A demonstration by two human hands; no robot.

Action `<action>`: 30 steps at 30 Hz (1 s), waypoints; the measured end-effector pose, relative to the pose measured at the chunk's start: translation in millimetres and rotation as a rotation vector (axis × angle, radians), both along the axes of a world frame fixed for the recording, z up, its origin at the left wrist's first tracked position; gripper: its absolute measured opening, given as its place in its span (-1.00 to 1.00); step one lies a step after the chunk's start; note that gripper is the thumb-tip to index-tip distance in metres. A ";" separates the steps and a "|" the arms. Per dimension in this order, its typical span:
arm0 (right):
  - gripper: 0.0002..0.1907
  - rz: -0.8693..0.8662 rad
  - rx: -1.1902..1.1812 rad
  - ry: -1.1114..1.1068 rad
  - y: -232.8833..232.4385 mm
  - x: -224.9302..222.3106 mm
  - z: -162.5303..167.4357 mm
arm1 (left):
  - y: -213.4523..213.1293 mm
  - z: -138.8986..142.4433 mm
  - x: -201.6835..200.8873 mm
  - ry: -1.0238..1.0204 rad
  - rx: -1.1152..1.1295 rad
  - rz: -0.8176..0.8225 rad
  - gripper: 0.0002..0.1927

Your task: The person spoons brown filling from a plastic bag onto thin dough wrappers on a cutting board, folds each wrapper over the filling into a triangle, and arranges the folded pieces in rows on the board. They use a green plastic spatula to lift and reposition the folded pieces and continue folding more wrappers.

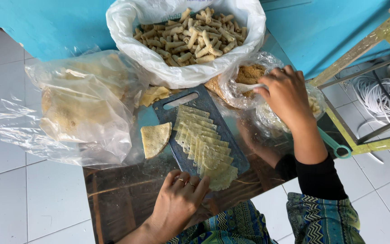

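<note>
Where fanned, wrapper stack (206, 149) against left hand (179, 203)

Cutting board (231, 149) at frame center on tabletop (113, 199), row of wrapper strips (206, 147) on it. Quarter wrapper (155, 139) just left of board. Bag of wrappers (80, 106) at left. Bag of rolled snacks (190, 38) top center. Filling bag (249, 74) upper right of board.
</note>
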State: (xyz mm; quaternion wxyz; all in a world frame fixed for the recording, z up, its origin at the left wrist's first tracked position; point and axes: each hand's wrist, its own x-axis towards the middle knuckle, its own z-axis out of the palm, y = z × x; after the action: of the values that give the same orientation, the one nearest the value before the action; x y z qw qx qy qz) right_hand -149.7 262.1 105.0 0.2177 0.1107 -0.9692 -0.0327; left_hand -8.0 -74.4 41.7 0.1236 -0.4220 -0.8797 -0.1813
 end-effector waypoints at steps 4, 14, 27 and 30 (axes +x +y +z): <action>-0.80 -0.032 0.033 -0.014 -0.1 -0.1 -6.2 | 3.6 -7.9 -1.3 0.034 0.024 -0.035 -0.54; -0.91 0.130 -0.149 0.037 -2.1 1.9 -8.1 | 7.5 -22.8 6.0 0.135 0.062 -0.108 -0.53; -0.89 -0.024 -0.604 -0.142 6.8 -3.6 -15.4 | 12.0 -8.3 3.8 0.030 0.181 -0.064 -0.57; -0.87 -0.091 -0.635 -0.127 14.6 -4.6 -15.3 | 6.8 -5.6 3.0 0.044 0.190 -0.061 -0.44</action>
State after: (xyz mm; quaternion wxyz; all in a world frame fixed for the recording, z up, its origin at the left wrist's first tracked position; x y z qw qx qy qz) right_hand -154.3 276.7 89.7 0.1786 -0.0043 -0.9466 0.2684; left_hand -5.0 -67.5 36.1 0.1768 -0.4388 -0.8424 -0.2581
